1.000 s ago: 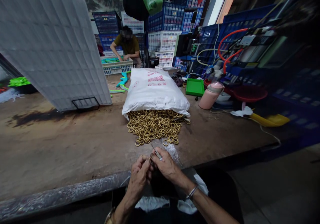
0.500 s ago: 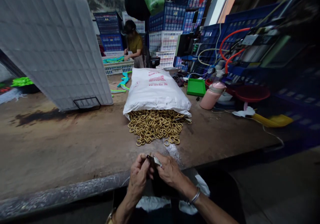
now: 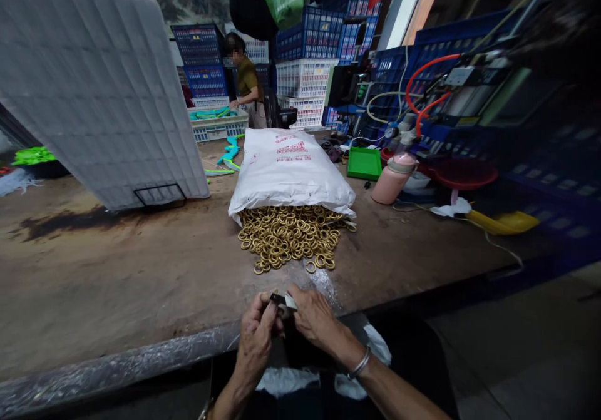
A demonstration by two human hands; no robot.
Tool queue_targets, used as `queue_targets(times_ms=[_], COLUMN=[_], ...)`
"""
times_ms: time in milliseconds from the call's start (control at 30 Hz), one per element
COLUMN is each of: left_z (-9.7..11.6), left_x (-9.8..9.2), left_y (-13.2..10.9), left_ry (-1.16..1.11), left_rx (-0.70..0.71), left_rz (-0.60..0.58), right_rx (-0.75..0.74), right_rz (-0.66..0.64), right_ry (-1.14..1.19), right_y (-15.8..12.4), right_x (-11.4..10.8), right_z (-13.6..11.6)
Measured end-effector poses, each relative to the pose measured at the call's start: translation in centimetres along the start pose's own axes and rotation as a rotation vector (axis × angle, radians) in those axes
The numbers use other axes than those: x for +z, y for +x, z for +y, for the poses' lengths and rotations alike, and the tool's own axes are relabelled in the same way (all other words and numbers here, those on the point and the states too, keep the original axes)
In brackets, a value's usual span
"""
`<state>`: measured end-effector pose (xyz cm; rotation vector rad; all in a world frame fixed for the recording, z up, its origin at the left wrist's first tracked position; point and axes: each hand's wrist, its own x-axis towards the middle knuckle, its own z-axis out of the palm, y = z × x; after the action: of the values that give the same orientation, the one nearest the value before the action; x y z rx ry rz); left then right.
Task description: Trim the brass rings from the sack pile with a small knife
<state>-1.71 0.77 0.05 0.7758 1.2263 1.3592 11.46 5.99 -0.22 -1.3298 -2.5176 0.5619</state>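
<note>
Tool [image 3: 283, 301], tilted up a second ago, lies flatter in the closed grip of the right hand [image 3: 317, 317], seemingly engaged at the left hand [image 3: 256, 329], whose hold is unclear.

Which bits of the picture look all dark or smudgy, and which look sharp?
Head view, far right: very dark, with blue crates and a yellow thing smudged; head view, middle: gold rings fairly sharp; head view, below: left hand and right hand fairly clear, but the dark piece between them too small to make out.
</note>
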Motion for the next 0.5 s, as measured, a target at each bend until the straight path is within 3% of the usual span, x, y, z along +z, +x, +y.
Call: queue_targets(times_ms=[300,500], left_z=[1.0,1.0], left_x=[-0.1,-0.8], left_y=[-0.3,-0.1], left_ry=[-0.378,-0.5], left_rx=[-0.222,-0.266], left_rz=[-0.059,-0.057], right_rx=[0.345,0.443], right_rz=[0.13,0.144], right_ry=[-0.173,-0.23], right_y=[1.9,2.8], right_x=[-0.9,-1.3], right_z=[2.8,3.7])
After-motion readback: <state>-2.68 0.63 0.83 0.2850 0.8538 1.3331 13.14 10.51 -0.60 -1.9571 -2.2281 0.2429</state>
